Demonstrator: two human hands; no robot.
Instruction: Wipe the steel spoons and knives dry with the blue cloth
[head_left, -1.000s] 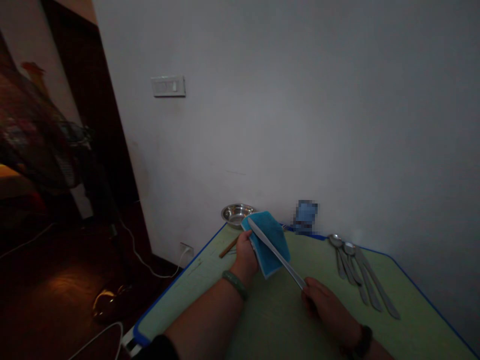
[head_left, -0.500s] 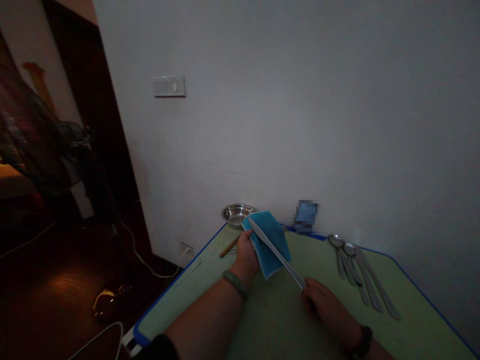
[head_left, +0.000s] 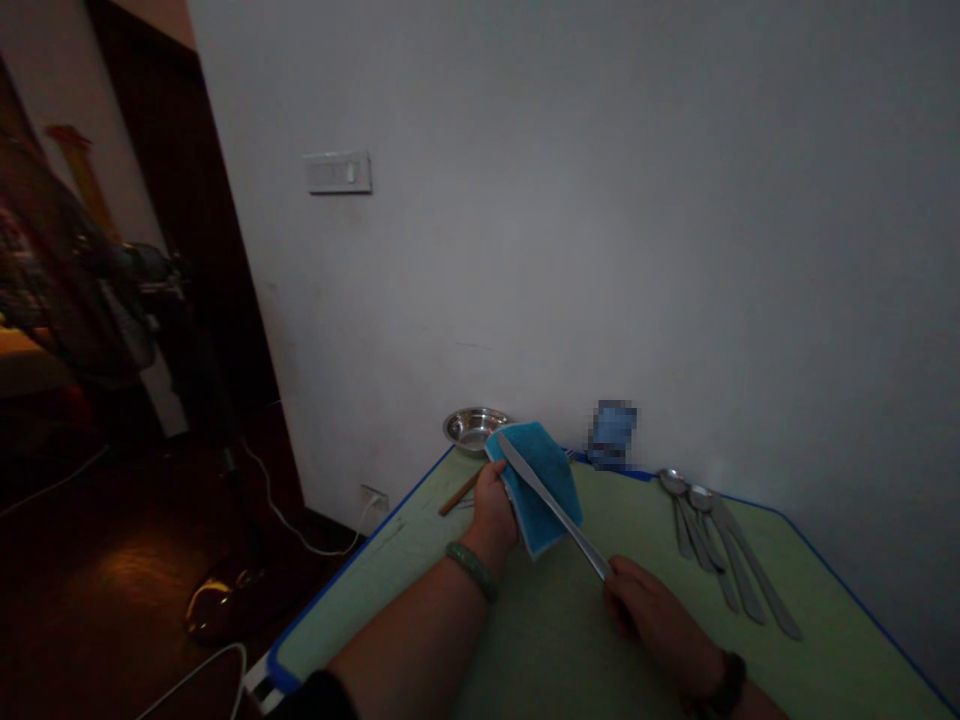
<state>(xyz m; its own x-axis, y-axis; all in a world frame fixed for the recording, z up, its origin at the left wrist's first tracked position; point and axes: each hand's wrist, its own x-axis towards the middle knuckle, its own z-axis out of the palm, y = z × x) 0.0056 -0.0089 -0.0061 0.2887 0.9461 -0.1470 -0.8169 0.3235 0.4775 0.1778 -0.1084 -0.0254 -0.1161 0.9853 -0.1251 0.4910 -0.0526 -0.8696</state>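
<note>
My left hand point(head_left: 491, 515) is shut around a folded teal-blue cloth point(head_left: 551, 470), with a green bangle on that wrist. A long steel table knife point(head_left: 555, 508) has its blade lying against the cloth. My right hand point(head_left: 649, 610) grips the knife's handle, and the handle's end is hidden in that hand. Both hands are above the green table top point(head_left: 555, 625), and the knife tip points to the far end of the cloth.
On the table's right side lie several steel spoons point(head_left: 694, 515) and long knives point(head_left: 750, 580). Behind the cloth are a steel bowl point(head_left: 472, 428), a wooden chopstick point(head_left: 459, 493) and a blurred blue object point(head_left: 613, 435). A wall runs along the table's far edge.
</note>
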